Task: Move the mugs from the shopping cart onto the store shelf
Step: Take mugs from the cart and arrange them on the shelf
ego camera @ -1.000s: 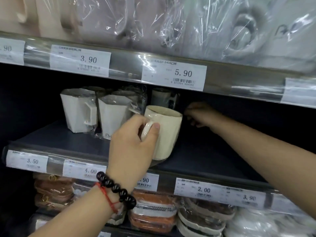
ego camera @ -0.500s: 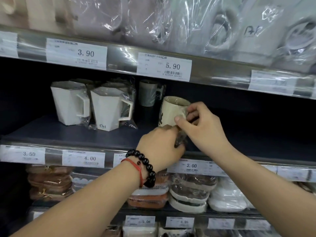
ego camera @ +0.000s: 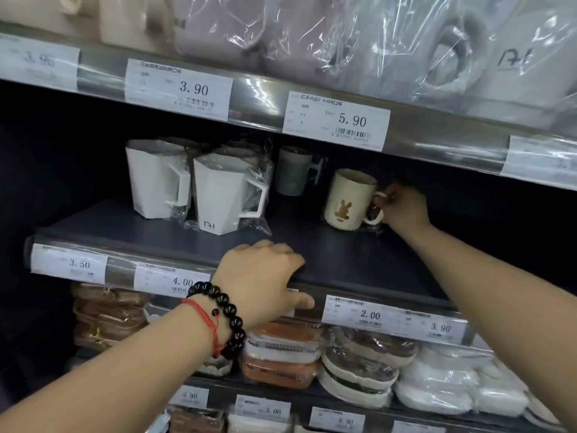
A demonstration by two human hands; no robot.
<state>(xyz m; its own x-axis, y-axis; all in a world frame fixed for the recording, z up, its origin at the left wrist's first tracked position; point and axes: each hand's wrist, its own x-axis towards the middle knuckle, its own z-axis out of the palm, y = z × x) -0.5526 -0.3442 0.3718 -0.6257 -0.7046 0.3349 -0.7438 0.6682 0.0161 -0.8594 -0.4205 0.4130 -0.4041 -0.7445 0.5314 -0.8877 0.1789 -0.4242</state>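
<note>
A cream mug with a brown rabbit print stands upright on the dark store shelf, well back from the edge. My right hand reaches deep into the shelf and grips the mug's handle. My left hand, with a black bead bracelet and a red string at the wrist, rests on the shelf's front edge, fingers curled over it and holding no mug. Two white angular mugs in plastic wrap stand to the left, and a grey-green mug sits behind. The shopping cart is out of view.
A silver shelf rail with price tags runs just above the mugs, with wrapped goods on the shelf over it. Below the mug shelf lie stacked wrapped dishes and more price tags.
The rabbit mug passed from my left hand to my right and went back onto the shelf. My left hand let go and dropped to the shelf's front edge.
</note>
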